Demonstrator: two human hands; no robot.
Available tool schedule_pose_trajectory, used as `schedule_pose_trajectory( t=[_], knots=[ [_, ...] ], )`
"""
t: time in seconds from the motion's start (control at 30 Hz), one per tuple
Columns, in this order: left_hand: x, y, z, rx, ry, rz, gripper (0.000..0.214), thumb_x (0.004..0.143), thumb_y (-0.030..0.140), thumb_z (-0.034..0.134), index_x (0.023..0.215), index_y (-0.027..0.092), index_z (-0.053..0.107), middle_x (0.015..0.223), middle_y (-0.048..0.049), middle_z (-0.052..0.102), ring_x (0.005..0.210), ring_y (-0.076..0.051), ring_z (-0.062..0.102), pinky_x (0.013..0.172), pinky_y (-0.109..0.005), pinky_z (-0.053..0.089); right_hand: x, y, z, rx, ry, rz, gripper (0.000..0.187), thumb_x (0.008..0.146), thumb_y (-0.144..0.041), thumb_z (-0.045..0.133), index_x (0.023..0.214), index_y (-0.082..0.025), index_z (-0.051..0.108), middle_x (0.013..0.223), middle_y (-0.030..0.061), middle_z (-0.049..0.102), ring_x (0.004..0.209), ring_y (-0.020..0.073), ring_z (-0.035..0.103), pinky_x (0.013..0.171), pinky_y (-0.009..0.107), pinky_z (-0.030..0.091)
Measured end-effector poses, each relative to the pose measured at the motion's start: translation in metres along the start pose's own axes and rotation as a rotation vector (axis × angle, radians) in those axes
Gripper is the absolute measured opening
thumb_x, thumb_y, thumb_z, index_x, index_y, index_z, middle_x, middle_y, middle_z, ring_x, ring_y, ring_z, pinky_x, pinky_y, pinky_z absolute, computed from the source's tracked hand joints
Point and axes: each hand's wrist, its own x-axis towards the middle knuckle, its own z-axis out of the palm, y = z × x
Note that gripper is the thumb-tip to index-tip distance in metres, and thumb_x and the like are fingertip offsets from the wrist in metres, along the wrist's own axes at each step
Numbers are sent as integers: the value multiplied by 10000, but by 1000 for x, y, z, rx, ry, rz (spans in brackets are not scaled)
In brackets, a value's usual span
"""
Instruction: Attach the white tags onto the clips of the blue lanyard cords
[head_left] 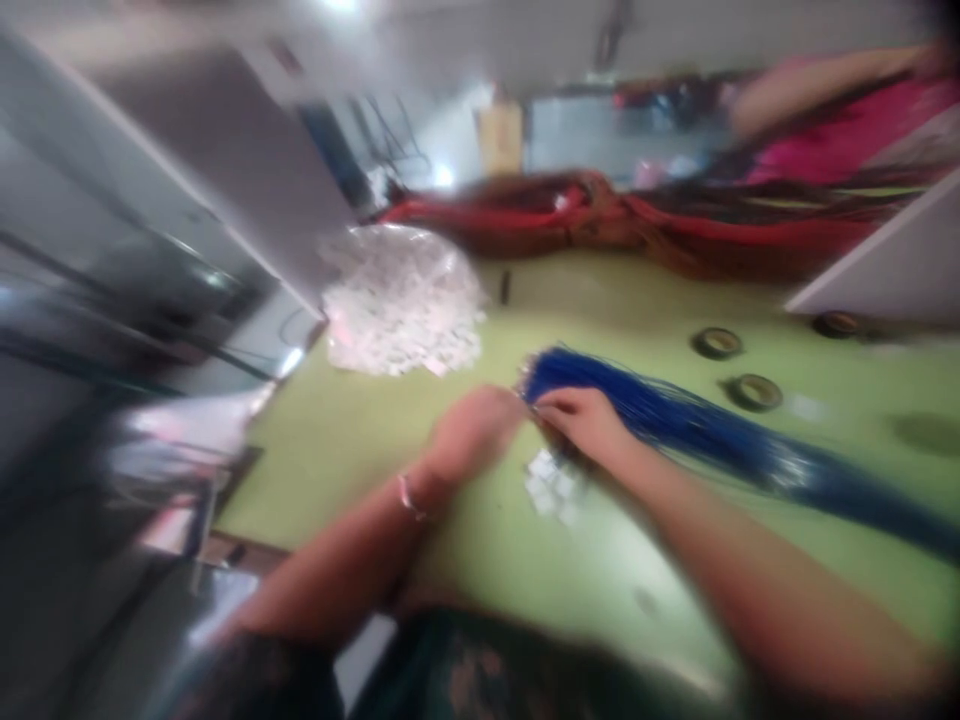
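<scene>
The picture is smeared by motion. A long bundle of blue wires (720, 435) lies across a green table (600, 310). Both my hands meet at its near end. My right hand (585, 420) has its fingers curled and pinched at the wire tips. My left hand (472, 430), with a bracelet on the wrist, is closed beside it; what it holds is too blurred to make out. A small heap of white pieces (553, 487) lies on the table just below my hands.
A clear bag of small white parts (401, 300) sits at the table's left. Two tape rolls (739, 367) lie on the right. Red and dark wire bundles (637, 225) stretch along the back, where another person's arm in pink (825, 100) shows. Grey machinery (135, 250) stands left.
</scene>
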Motion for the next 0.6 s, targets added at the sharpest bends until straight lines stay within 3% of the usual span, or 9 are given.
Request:
schedule_pose_trajectory(
  t=[0.1,0.2,0.33,0.47,0.6],
  knots=[
    [10,-52,-18,189,249,-326,250,888,294,504,954,160,705,944,-131,634,921,-275,568,882,-420,433,-5,1,2,-18,37,-27,160,810,-187,612,871,-206,759,919,41,759,845,181,681,815,302,495],
    [15,-81,-21,231,211,-414,254,827,272,568,996,135,698,942,-132,606,884,-273,572,841,-398,450,-7,-1,1,-75,34,-46,192,801,-162,600,915,-206,748,894,37,754,787,170,669,767,293,495],
    [18,-87,-14,231,203,-407,200,797,216,550,917,156,698,943,-121,598,886,-260,572,817,-371,453,-6,-3,-3,-71,40,5,131,778,-159,601,806,-169,728,807,34,733,691,138,627,658,245,460],
    [19,-91,-15,122,191,-384,136,767,219,573,818,200,698,871,-89,654,912,-263,574,856,-373,444,-6,-5,-5,-32,18,10,120,760,-140,595,754,-154,714,787,33,723,681,125,604,651,229,437],
    [17,-85,-25,-13,308,-459,159,769,272,596,845,202,717,902,-70,692,879,-242,603,843,-363,459,-5,-4,-5,-9,35,4,113,749,-134,590,721,-147,699,760,28,706,669,115,578,647,220,421]
  ],
)
